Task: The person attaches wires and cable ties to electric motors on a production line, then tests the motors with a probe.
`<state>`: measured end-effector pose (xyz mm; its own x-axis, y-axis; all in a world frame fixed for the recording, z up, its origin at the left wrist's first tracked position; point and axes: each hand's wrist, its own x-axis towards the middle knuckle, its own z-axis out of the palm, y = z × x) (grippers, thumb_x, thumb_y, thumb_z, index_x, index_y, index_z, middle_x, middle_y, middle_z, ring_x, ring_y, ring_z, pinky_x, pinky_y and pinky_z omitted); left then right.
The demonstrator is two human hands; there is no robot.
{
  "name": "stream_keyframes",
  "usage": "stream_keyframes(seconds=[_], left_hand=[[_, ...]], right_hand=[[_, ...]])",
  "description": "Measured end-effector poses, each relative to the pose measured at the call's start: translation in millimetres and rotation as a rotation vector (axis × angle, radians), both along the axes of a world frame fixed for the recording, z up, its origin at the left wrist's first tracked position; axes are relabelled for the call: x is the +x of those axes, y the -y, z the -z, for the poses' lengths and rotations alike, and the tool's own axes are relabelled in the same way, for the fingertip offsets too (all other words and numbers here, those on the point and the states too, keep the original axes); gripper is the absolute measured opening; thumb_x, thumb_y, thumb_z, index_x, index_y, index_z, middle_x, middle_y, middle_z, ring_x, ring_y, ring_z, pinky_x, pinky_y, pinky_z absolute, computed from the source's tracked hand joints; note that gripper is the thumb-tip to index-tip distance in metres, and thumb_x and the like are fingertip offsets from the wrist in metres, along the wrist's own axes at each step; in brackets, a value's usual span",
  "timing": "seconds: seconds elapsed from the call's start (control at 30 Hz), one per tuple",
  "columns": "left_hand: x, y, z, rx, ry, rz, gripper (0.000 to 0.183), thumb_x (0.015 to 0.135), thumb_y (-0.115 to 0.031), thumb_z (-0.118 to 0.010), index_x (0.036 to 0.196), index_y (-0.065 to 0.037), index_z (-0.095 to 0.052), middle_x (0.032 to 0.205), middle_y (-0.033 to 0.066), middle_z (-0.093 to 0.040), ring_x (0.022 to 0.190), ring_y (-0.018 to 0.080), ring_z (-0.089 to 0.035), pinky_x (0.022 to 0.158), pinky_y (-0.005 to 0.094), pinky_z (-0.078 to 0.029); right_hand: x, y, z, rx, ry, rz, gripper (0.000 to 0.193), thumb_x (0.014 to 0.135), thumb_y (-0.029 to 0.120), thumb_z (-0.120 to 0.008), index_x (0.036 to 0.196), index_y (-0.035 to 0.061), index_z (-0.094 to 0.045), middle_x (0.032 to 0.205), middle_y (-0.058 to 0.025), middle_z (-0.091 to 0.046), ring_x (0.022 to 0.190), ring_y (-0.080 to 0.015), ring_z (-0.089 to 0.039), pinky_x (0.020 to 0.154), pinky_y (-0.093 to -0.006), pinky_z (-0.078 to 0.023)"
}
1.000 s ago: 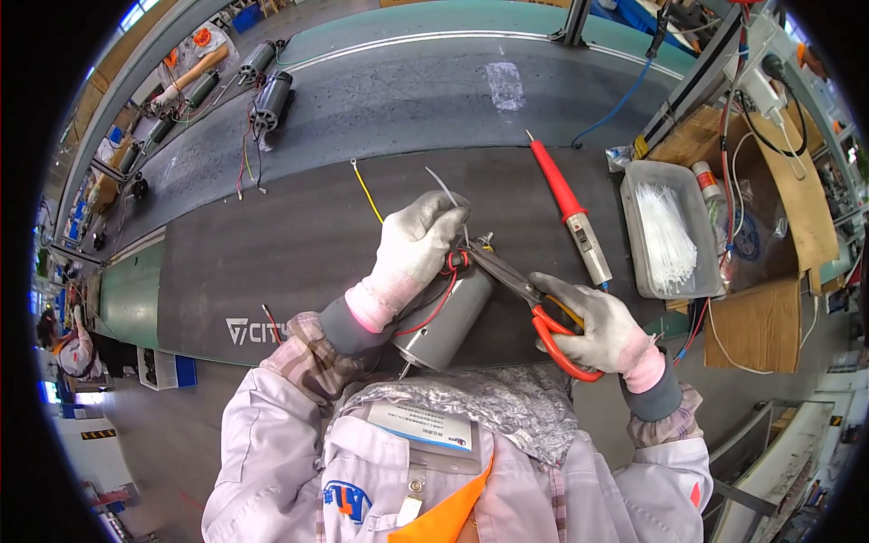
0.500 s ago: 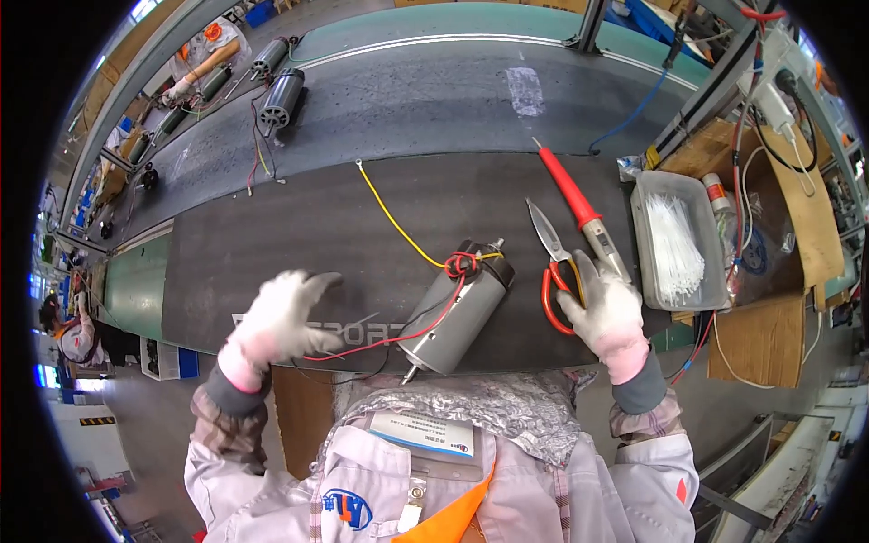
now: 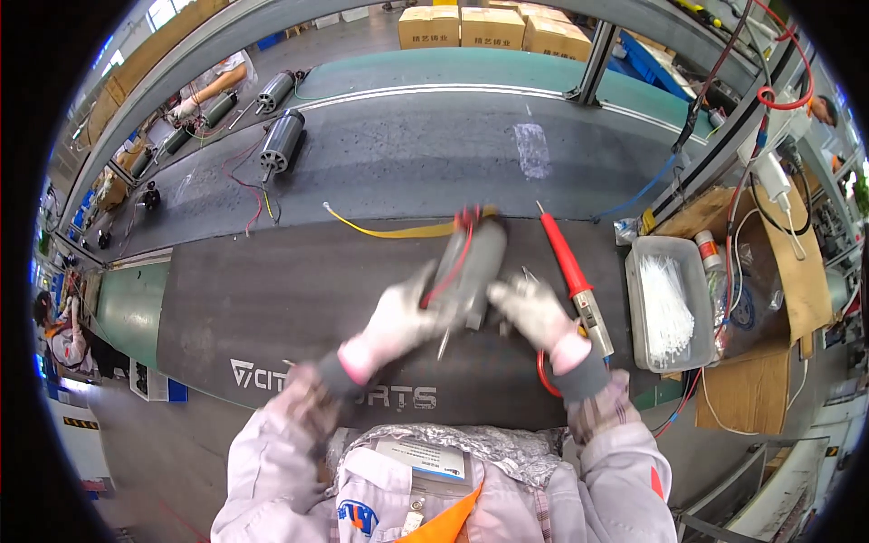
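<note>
A grey cylindrical electric motor (image 3: 478,258) is blurred by motion over the middle of the dark mat. Red and yellow wires come from its far end; the yellow wire (image 3: 389,233) stretches left. My left hand (image 3: 403,312), in a white glove, grips the motor's left side with its fingers closed around it. Close to the motor's right side is my gloved right hand (image 3: 536,315), its fingers smeared, so its grip is unclear. Beneath that hand lie scissors with red handles (image 3: 545,373), mostly covered. To their right rests a red-handled soldering iron (image 3: 565,258).
A clear bin (image 3: 635,312) of white cable ties stands right, beside an open cardboard box (image 3: 806,271). Beyond the mat, another motor (image 3: 283,143) lies on the dark belt (image 3: 389,136), with more motors and a co-worker's arm (image 3: 217,86) at far left. A metal post (image 3: 597,63) rises behind.
Both hands have come inward, the left onto the motor and the right off the scissors toward it. The motor has moved farther away from me and turned more upright in view. The view has shifted.
</note>
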<state>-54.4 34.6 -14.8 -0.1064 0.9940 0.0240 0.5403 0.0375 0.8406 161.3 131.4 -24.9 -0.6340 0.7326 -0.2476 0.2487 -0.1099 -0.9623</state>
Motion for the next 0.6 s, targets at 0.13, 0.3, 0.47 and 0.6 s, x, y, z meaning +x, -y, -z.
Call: stream_keyframes(seconds=[0.13, 0.3, 0.47, 0.6], left_hand=[[-20.0, -116.2, 1.1, 0.106, 0.006, -0.287, 0.043, 0.08, -0.029, -0.069, 0.111, 0.0, -0.065, 0.095, 0.024, -0.068, 0.097, 0.0365, -0.067, 0.083, 0.0383, -0.05], [-11.4, -107.5, -2.3, -0.12, 0.238, -0.231, 0.026, 0.089, -0.022, -0.061, 0.097, 0.003, -0.065, 0.079, 0.0138, -0.068, 0.066, 0.0192, -0.066, 0.063, 0.0347, -0.053], [-3.3, -33.4, 4.4, -0.214, 0.753, -0.239, 0.018, 0.099, -0.018, -0.054, 0.099, -0.001, -0.06, 0.08, 0.007, -0.065, 0.063, 0.0131, -0.061, 0.056, 0.0284, -0.051], [2.7, 11.7, 12.0, -0.457, 0.873, -0.24, 0.022, 0.1, -0.022, -0.054, 0.105, -0.001, -0.061, 0.083, 0.0081, -0.068, 0.065, 0.0166, -0.064, 0.056, 0.0296, -0.054]], right_hand=[[-27.3, -32.5, -32.5, 0.152, -0.2, 0.087, 0.056, 0.095, 0.023, -0.06, 0.141, -0.0025, -0.041, 0.103, -0.0055, -0.065, 0.085, -0.0076, -0.058, 0.075, -0.0224, -0.047], [26.5, -35.8, -19.8, 0.175, -0.245, 0.582, 0.052, 0.091, 0.021, -0.068, 0.136, 0.0016, -0.051, 0.09, -0.0046, -0.066, 0.067, -0.0071, -0.061, 0.059, -0.0233, -0.049], [44.9, -57.1, -63.6, 0.297, -0.103, 0.608, 0.043, 0.092, 0.029, -0.065, 0.126, 0.0037, -0.057, 0.079, 0.0003, -0.059, 0.064, -0.0076, -0.055, 0.056, -0.0231, -0.048], [20.2, -40.5, -50.5, 0.342, 0.074, -0.05, 0.03, 0.091, 0.028, -0.065, 0.104, 0.0005, -0.067, 0.079, -0.0024, -0.063, 0.068, -0.0103, -0.059, 0.061, -0.0277, -0.05]])
